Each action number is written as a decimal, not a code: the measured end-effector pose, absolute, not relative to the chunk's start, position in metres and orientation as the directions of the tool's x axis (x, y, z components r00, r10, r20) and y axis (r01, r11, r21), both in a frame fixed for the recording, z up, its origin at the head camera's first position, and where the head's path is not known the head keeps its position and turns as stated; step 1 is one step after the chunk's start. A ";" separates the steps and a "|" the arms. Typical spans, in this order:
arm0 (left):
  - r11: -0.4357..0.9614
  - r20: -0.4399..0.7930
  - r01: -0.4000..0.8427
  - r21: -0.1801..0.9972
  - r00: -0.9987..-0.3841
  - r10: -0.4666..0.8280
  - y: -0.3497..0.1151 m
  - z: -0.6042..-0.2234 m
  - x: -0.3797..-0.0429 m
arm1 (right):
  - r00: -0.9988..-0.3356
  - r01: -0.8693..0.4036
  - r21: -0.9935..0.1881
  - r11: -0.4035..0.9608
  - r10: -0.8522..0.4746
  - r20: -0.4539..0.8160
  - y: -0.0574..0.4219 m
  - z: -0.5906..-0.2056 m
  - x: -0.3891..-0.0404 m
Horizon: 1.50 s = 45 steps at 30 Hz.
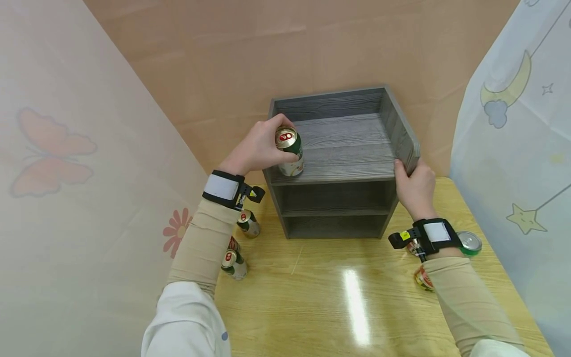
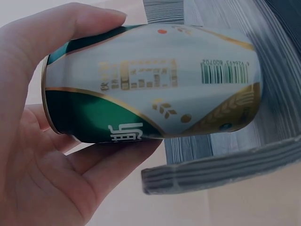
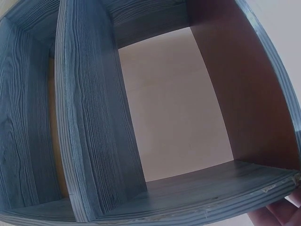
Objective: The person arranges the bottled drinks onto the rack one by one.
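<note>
My left hand (image 1: 263, 146) grips a green and white drink can (image 1: 291, 153) with a gold top, thumb on one side and fingers on the other. The can is upright at the left end of the top surface of a grey wooden shelf unit (image 1: 330, 178). A barcode and gold wheat print show on the can (image 2: 155, 84) in the left wrist view. My right hand (image 1: 415, 186) grips the shelf unit's right side panel near its front corner, thumb on the inner face. In the right wrist view only a few fingers (image 3: 280, 212) show at the panel's edge.
Left of the shelf, by my left forearm, similar cans (image 1: 248, 224) stand on the wooden table (image 1: 321, 307), one partly hidden. Behind my right wrist are a green can (image 1: 470, 243) and a red and yellow can (image 1: 423, 278). Printed curtains (image 1: 513, 163) flank both sides.
</note>
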<state>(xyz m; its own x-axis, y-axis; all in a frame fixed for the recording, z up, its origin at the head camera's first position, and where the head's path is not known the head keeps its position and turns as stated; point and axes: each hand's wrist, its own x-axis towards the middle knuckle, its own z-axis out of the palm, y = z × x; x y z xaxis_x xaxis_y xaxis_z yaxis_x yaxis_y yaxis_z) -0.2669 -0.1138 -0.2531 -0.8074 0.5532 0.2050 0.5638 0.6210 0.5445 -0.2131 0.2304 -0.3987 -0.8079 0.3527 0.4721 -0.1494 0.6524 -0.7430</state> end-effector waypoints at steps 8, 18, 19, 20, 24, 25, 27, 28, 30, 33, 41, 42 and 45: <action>0.632 0.188 0.544 0.552 -0.820 0.541 -0.114 -0.256 -0.271 | -0.802 -0.155 -0.737 0.658 0.352 0.483 0.231 -0.398 -0.213; 0.675 0.144 0.505 0.538 -0.844 0.517 -0.110 -0.255 -0.276 | -0.806 -0.149 -0.743 0.653 0.354 0.473 0.232 -0.399 -0.213; 0.679 0.141 0.506 0.532 -0.844 0.518 -0.110 -0.254 -0.277 | -0.807 -0.149 -0.744 0.652 0.355 0.473 0.231 -0.399 -0.213; 0.684 0.140 0.507 0.525 -0.843 0.519 -0.109 -0.254 -0.278 | -0.806 -0.148 -0.744 0.651 0.356 0.472 0.231 -0.399 -0.213; 0.708 0.127 0.508 0.490 -0.846 0.518 -0.107 -0.252 -0.279 | -0.802 -0.152 -0.739 0.656 0.356 0.480 0.231 -0.399 -0.213; 0.718 0.123 0.507 0.477 -0.847 0.517 -0.106 -0.251 -0.280 | -0.802 -0.152 -0.738 0.657 0.355 0.481 0.231 -0.399 -0.213; 0.743 0.125 0.508 0.436 -0.851 0.510 -0.105 -0.249 -0.279 | -0.798 -0.156 -0.737 0.657 0.356 0.486 0.232 -0.399 -0.213; 0.760 0.128 0.509 0.405 -0.854 0.504 -0.104 -0.248 -0.279 | -0.799 -0.154 -0.738 0.657 0.357 0.485 0.232 -0.399 -0.214; 0.793 0.139 0.503 0.344 -0.862 0.487 -0.101 -0.247 -0.277 | -0.796 -0.156 -0.738 0.656 0.359 0.487 0.232 -0.399 -0.214; 0.842 0.172 0.471 0.262 -0.882 0.440 -0.098 -0.245 -0.274 | -0.792 -0.157 -0.737 0.658 0.362 0.492 0.232 -0.399 -0.214; 0.886 0.214 0.408 0.220 -0.906 0.364 -0.091 -0.241 -0.269 | -0.798 -0.149 -0.743 0.652 0.365 0.480 0.232 -0.399 -0.214; 0.886 0.206 0.407 0.220 -0.907 0.366 -0.090 -0.240 -0.268 | -0.798 -0.149 -0.743 0.652 0.364 0.480 0.232 -0.399 -0.214; 0.886 0.190 0.409 0.218 -0.908 0.372 -0.090 -0.238 -0.268 | -0.798 -0.152 -0.742 0.652 0.362 0.482 0.232 -0.399 -0.214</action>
